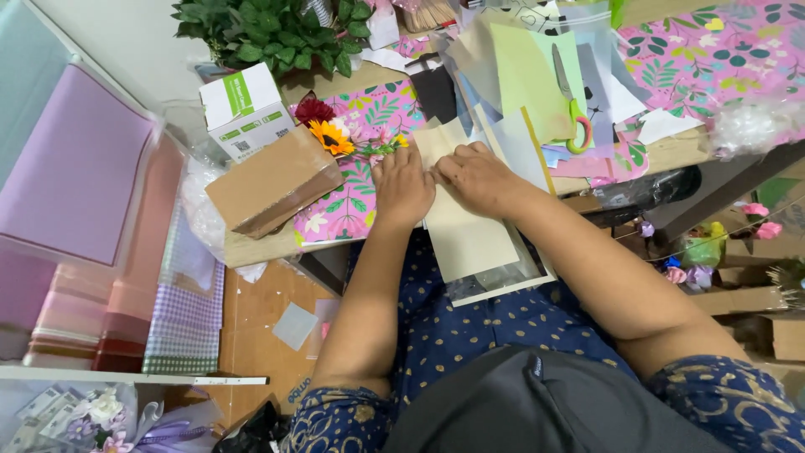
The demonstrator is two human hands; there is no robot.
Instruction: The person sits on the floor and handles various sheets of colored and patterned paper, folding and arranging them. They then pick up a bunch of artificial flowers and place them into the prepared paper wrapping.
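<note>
Head view, looking straight down: both hands lie side by side, palms down, on a cream sheet of paper that hangs over the near edge of the table. The left hand presses flat with fingers spread; the right hand sits just beside it, fingertips touching the left's near the sheet's top end. Neither hand is closed around anything, though whether the fingertips pinch a fold there is hard to tell. Just beyond the left hand lie a few artificial flowers (an orange one, a dark red one). Toward the table's left edge rests a brown cardboard box, and behind it a white and green box. Farther back, green-handled scissors lie on a pale green sheet among loose papers. A leafy green plant fills the far left corner.
</note>
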